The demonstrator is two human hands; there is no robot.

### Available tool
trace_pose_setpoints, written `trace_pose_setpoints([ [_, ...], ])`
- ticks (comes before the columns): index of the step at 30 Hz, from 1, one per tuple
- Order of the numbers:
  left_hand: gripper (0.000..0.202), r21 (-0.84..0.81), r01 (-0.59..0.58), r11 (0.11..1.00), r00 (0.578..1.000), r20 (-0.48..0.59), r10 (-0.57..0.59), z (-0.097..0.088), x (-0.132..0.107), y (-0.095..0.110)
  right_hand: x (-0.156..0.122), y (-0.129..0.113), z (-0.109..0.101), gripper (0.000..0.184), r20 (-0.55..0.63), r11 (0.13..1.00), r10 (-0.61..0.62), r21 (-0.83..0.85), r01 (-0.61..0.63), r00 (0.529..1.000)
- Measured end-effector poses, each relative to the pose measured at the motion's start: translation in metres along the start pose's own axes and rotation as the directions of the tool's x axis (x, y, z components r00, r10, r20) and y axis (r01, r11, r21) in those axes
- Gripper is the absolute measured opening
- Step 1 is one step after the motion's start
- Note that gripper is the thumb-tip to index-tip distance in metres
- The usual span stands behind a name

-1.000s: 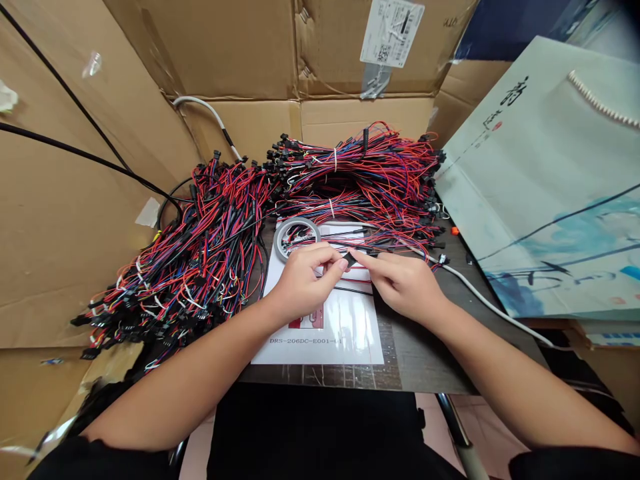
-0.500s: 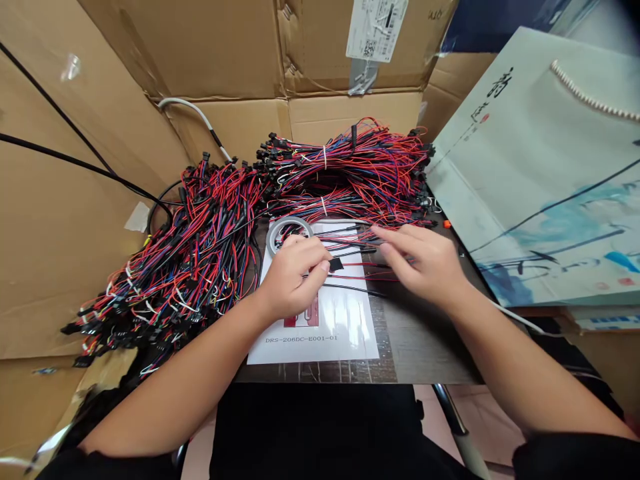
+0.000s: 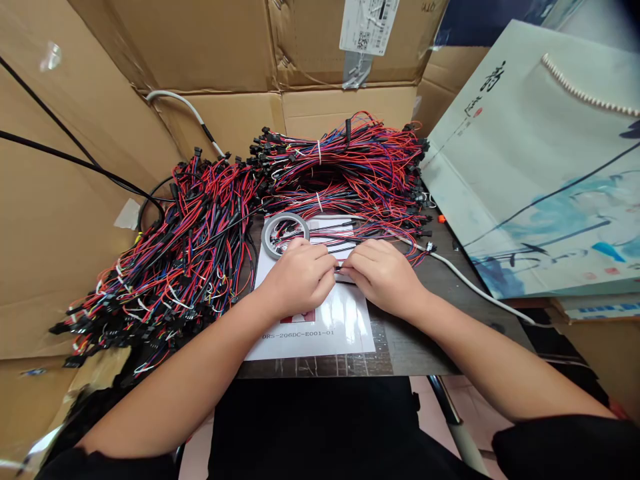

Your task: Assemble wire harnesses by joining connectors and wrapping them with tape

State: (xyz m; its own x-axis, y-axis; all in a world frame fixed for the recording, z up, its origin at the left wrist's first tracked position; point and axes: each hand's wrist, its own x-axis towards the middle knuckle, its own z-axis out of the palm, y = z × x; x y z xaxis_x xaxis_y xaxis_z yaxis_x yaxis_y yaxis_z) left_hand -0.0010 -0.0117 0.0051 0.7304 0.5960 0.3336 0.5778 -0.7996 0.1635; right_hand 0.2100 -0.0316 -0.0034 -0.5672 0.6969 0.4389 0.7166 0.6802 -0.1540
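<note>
My left hand (image 3: 303, 279) is closed, thumb and fingers pinching a wire harness with thin red and black wires. Close against it, my right hand (image 3: 383, 275) pinches the same harness from the other side. Between the fingertips shows a small black piece (image 3: 338, 269) on the wires; most of it is hidden by the fingers. Beyond my left hand lies a grey ring (image 3: 267, 235) that looks like a roll of tape, with wire ends and connectors visible inside it. Under both hands is a white printed sheet (image 3: 345, 333), its picture partly covered by my left hand.
A large heap of wire harnesses (image 3: 200, 233) lies at the left. Tied bundles of harnesses (image 3: 345, 157) are stacked at the back against cardboard boxes (image 3: 220, 47). A pale paper bag (image 3: 540, 167) stands at the right. A white cable (image 3: 465, 280) crosses the table's right side.
My right hand has moved left from the loose wires to my left hand and now pinches the harness. The black square at my left thumb is now mostly covered by fingers.
</note>
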Motion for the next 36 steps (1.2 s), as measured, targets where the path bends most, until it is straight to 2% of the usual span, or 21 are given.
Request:
trace_pose_setpoints([
  [5, 0.031, -0.072, 0.139, 0.988, 0.980, -0.130, -0.148, -0.002, -0.003, -0.009, -0.005, 0.015, -0.001, 0.018, -0.097, 0.991, 0.129, 0.060, -0.123, 0.987],
  [7, 0.025, -0.015, 0.136, 0.991, 0.987, -0.080, -0.137, -0.004, -0.004, -0.014, -0.007, 0.019, 0.000, 0.016, -0.118, 0.983, 0.154, 0.119, -0.140, 0.981],
  [11, 0.021, 0.120, 0.030, 0.992, 0.996, 0.080, -0.040, -0.003, -0.005, -0.019, -0.008, 0.016, 0.007, 0.041, -0.028, 0.974, 0.119, 0.200, -0.111, 0.992],
  [15, 0.023, 0.115, -0.012, 0.993, 0.991, 0.135, -0.003, 0.002, -0.005, -0.019, -0.006, 0.007, 0.018, 0.055, 0.060, 0.974, 0.072, 0.210, -0.083, 0.996],
  [19, 0.027, 0.118, 0.002, 0.993, 0.990, 0.137, -0.019, 0.004, -0.005, -0.018, -0.004, 0.003, 0.025, 0.056, 0.062, 0.987, 0.049, 0.148, -0.058, 0.997],
  [27, 0.023, 0.035, 0.063, 0.997, 0.994, 0.088, -0.066, 0.001, -0.005, -0.019, -0.006, 0.004, 0.033, 0.050, 0.020, 0.998, 0.045, -0.033, -0.044, 0.999],
  [36, 0.020, 0.008, 0.038, 0.999, 0.991, 0.131, -0.038, 0.001, -0.007, -0.019, -0.027, 0.021, 0.011, 0.046, 0.076, 0.996, 0.030, -0.088, -0.023, 0.997],
])
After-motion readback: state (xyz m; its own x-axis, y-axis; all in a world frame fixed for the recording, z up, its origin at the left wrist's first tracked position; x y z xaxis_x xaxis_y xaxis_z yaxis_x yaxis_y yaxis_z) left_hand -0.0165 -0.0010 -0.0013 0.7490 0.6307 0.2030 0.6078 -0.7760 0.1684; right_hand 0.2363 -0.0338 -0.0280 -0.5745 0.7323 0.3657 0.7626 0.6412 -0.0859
